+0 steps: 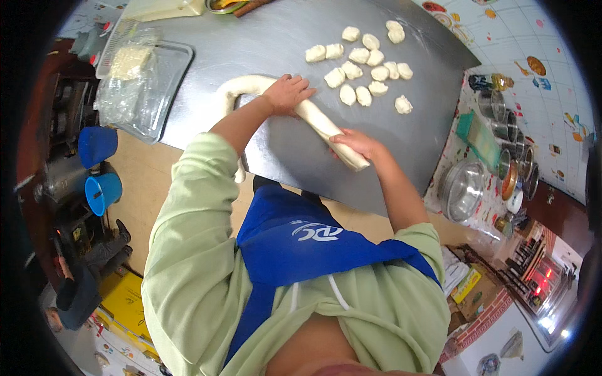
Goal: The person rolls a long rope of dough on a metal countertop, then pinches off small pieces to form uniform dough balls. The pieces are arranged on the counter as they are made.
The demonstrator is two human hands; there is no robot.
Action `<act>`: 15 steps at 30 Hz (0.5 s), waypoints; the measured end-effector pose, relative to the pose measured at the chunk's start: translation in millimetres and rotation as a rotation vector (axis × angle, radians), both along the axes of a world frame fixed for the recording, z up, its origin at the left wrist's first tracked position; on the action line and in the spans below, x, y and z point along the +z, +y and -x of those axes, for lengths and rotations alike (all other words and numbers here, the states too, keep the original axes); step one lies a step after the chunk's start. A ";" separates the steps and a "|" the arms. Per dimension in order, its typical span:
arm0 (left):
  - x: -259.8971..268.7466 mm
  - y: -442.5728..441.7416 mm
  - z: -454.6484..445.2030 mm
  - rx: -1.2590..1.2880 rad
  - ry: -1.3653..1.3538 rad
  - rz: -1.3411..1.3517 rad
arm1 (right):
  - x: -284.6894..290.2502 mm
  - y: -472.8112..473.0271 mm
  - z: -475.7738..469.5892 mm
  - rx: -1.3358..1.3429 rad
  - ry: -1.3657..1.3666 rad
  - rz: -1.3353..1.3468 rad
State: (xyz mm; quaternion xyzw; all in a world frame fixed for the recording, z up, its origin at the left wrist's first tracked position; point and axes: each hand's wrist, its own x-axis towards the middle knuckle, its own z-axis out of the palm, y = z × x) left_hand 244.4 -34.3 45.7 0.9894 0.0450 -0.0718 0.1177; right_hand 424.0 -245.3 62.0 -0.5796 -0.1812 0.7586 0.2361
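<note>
A long, thick rope of pale dough [320,117] curves across the steel table; its far left part bends back and hangs over the near edge. My left hand [288,95] lies over the rope at its middle, palm down, fingers close together. Around the rope near its cut right end is my right hand [353,144], thumb on top and fingertips partly hidden beneath. Beyond my hands, several small torn lumps of dough [352,70] lie scattered on the metal, some touching one another.
On the steel table [263,42], a clear plastic tray [176,89] with a plastic-wrapped block stands at the left. Metal bowls [463,190] and pots [505,126] line the right side. A blue bucket [103,192] is on the floor; another person [80,291] is at lower left.
</note>
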 end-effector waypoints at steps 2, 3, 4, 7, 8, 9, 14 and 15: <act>-17.4 5.0 -3.3 -0.043 0.026 0.056 | 18.8 -35.9 -0.3 0.014 0.039 0.057; -24.7 4.8 -2.4 -0.065 0.040 0.084 | 23.7 -62.4 -5.6 0.027 0.062 0.058; -23.2 3.0 -5.5 -0.080 0.017 0.059 | 30.8 -91.0 -11.0 0.030 0.081 0.060; -29.9 -0.4 -7.4 -0.072 0.035 0.035 | 35.0 -135.3 -31.4 0.174 -0.245 -0.083; -31.7 -4.1 -7.2 -0.049 0.025 0.020 | 32.1 -144.1 -34.6 0.244 -0.419 -0.150; -31.9 -9.9 -7.4 -0.018 -0.041 0.013 | 23.5 -145.5 -34.6 0.287 -0.684 -0.224; -31.0 -70.3 42.7 0.100 -0.146 -0.084 | -64.1 -148.3 17.5 0.161 -1.678 -0.637; -30.3 -80.2 54.4 0.129 -0.160 -0.100 | -64.6 -148.8 33.0 0.117 -1.653 -0.629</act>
